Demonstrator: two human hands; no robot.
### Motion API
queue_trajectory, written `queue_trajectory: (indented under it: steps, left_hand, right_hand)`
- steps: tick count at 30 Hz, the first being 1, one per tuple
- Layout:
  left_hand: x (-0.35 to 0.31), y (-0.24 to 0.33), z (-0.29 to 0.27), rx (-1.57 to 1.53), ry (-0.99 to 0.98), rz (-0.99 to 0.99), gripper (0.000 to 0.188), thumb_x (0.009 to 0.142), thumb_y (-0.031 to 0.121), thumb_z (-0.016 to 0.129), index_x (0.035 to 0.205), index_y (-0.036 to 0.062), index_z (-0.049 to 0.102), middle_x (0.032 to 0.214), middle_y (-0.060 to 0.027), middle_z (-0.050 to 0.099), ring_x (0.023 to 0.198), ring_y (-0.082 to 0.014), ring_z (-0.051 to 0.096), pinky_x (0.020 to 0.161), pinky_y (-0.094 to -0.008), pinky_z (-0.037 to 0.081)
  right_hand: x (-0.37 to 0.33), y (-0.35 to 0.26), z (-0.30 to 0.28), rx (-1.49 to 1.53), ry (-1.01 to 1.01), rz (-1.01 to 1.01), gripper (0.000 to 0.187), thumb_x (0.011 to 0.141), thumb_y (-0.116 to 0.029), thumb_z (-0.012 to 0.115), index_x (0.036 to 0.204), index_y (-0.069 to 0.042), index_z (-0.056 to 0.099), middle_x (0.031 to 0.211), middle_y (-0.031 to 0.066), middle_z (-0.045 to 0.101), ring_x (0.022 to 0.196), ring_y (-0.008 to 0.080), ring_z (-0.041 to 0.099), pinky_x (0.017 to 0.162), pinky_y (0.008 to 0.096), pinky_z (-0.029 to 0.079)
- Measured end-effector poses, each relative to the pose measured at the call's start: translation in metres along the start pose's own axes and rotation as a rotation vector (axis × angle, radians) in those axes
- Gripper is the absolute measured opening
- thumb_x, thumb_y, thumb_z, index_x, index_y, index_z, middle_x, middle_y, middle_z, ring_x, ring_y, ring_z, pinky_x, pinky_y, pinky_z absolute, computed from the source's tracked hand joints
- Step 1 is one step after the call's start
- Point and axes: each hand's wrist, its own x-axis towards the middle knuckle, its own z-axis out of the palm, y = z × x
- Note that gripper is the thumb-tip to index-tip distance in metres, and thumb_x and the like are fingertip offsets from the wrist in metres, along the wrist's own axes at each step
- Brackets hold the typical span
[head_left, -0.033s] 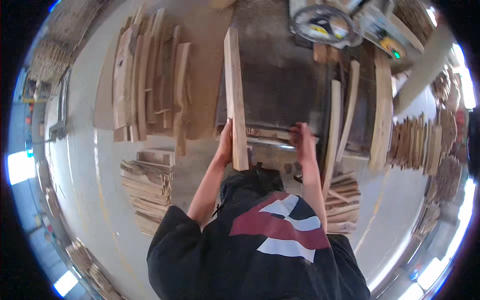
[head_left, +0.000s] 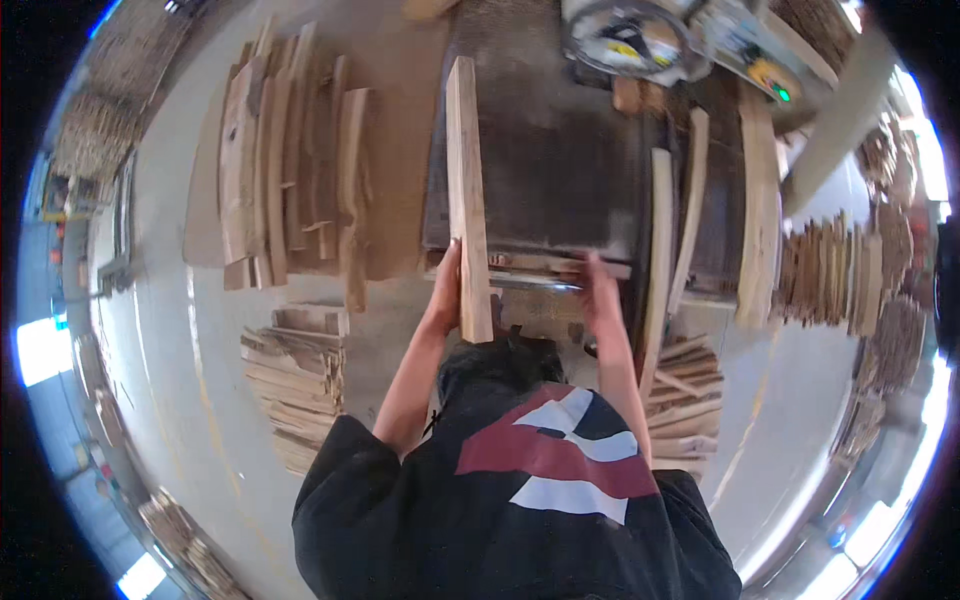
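Note:
My left hand [head_left: 448, 295] grips a long, squared wooden beam [head_left: 466, 190] by its left side, close to the near end. The beam points away from me, over the left part of a dark flat machine table [head_left: 560, 150], and its near end juts past the table's front edge toward my body. How far the fingers reach under the beam is hidden. Apart from the beam, my right hand [head_left: 598, 288] hovers at the right of the table's front edge, its fingers smeared by motion.
Several rough boards [head_left: 290, 160] lie on a brown surface at left. Long strips [head_left: 657, 230] and a thicker plank [head_left: 757, 210] lie at right. Wood stacks [head_left: 295, 385] stand on both sides of me. A round clear-rimmed part [head_left: 630, 40] and a green-lit control box [head_left: 770, 80] sit at the far right.
The surroundings have shifted slightly in the picture. My left hand keeps its hold on the beam. My right hand has shifted slightly and its fingers are posed differently, still blurred.

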Motion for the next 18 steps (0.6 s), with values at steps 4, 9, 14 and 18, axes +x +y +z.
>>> queue_trajectory:
  steps: [4, 9, 14, 18]
  left_hand:
    - [-0.001, -0.038, 0.016, 0.387, -0.081, 0.316, 0.062, 0.104, 0.044, 0.053, 0.149, 0.0031, 0.039, 0.128, -0.0135, 0.063, 0.116, -0.0217, 0.060, 0.099, -0.0356, 0.049]
    - [0.006, -0.083, 0.050, 0.970, -0.046, 0.504, 0.084, 0.095, 0.037, 0.069, 0.156, 0.0002, 0.024, 0.152, -0.0235, 0.042, 0.137, -0.0320, 0.046, 0.109, -0.0381, 0.040]
    - [0.026, -0.112, 0.095, 1.661, 0.146, 0.965, 0.082, 0.089, 0.036, 0.074, 0.155, 0.0090, 0.033, 0.153, -0.0289, 0.034, 0.140, -0.0462, 0.036, 0.108, -0.0494, 0.038]
    - [0.050, -0.129, 0.122, 1.803, 0.065, 1.175, 0.066, 0.090, 0.037, 0.072, 0.150, 0.0235, 0.047, 0.157, -0.0269, 0.027, 0.144, -0.0469, 0.028, 0.111, -0.0545, 0.033]
  right_hand:
    - [-0.092, 0.045, -0.002, 0.016, -0.583, 0.069, 0.075, 0.102, -0.065, 0.032, 0.146, -0.005, 0.045, 0.132, 0.0142, 0.061, 0.111, 0.0305, 0.065, 0.090, 0.0461, 0.053]
    - [-0.137, 0.075, -0.010, 0.113, -0.543, -0.005, 0.065, 0.102, -0.033, 0.060, 0.153, -0.006, 0.030, 0.129, 0.0142, 0.061, 0.110, 0.0288, 0.066, 0.091, 0.0410, 0.055]
    - [-0.110, 0.101, -0.044, 0.559, -0.348, 0.065, 0.064, 0.095, -0.020, 0.071, 0.146, -0.007, 0.035, 0.118, 0.0146, 0.064, 0.101, 0.0261, 0.070, 0.077, 0.0340, 0.059]
    - [-0.096, 0.117, -0.050, 0.591, -0.200, -0.098, 0.056, 0.097, -0.022, 0.070, 0.141, -0.006, 0.040, 0.113, 0.0154, 0.065, 0.096, 0.0271, 0.070, 0.073, 0.0327, 0.059]
